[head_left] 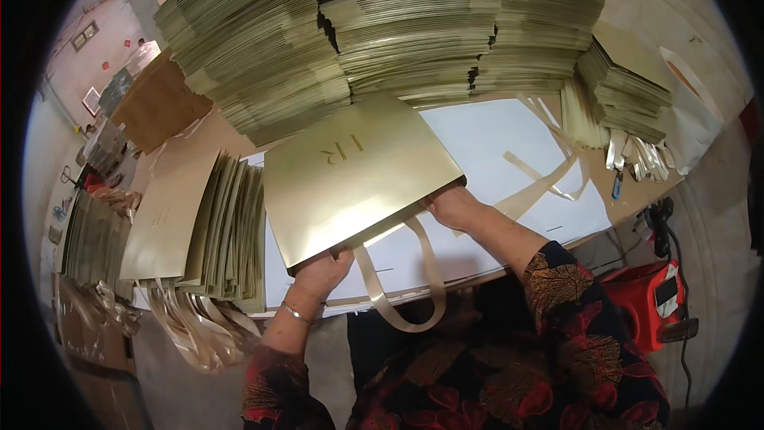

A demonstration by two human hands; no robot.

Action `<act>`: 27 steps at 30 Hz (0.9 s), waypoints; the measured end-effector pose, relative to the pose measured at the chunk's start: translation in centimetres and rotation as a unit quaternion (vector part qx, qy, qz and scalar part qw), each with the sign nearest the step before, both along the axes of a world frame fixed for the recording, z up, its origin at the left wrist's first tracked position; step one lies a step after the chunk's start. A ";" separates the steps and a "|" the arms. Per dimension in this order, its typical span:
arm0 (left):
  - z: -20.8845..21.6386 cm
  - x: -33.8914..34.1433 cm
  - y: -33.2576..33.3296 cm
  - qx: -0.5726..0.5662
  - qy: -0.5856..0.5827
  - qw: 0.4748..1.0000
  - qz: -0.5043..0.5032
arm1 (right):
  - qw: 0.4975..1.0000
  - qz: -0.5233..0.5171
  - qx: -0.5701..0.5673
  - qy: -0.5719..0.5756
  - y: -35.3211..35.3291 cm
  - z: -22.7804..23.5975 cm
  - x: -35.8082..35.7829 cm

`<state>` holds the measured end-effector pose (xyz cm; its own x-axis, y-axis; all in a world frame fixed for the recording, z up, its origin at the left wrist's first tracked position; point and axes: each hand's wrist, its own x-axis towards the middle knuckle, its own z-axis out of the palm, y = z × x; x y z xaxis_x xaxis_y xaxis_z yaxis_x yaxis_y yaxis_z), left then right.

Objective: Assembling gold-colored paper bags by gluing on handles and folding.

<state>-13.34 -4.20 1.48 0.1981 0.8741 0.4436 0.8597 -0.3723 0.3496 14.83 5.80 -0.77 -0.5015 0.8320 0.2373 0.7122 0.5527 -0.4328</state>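
A flat gold paper bag [362, 179] is held tilted above the white work surface, its printed side up and the print upside down to me. My left hand [322, 271] grips its near left corner, with a thumb on the edge. My right hand [452, 205] has hold of the near right corner; most of its fingers are hidden behind the bag. From the edge between my hands a cream ribbon handle [434, 271] hangs in a loop over the table's front. Other cream ribbon [541, 183] lies on the white sheet to the right.
Tall stacks of flat gold bags [406, 24] rise along the back. Finished-looking bags with ribbon handles [227, 231] stand packed upright at the left. Ribbon-handled bags [625, 103] and a blue cutter [617, 185] are at the right. A red stool-like object [637, 302] stands below.
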 end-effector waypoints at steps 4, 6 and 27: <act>-0.5 -0.7 -0.9 -0.001 -0.011 1.000 0.000 | 0.992 -0.030 -0.108 0.051 -0.5 0.9 0.5; -1.0 -1.2 -1.2 -0.001 0.015 1.000 -0.024 | 0.998 0.018 -0.063 0.015 -0.9 1.6 1.0; 5.9 -2.5 0.0 -0.197 0.195 0.956 -0.092 | 0.914 0.195 0.240 -0.261 -4.0 4.2 1.7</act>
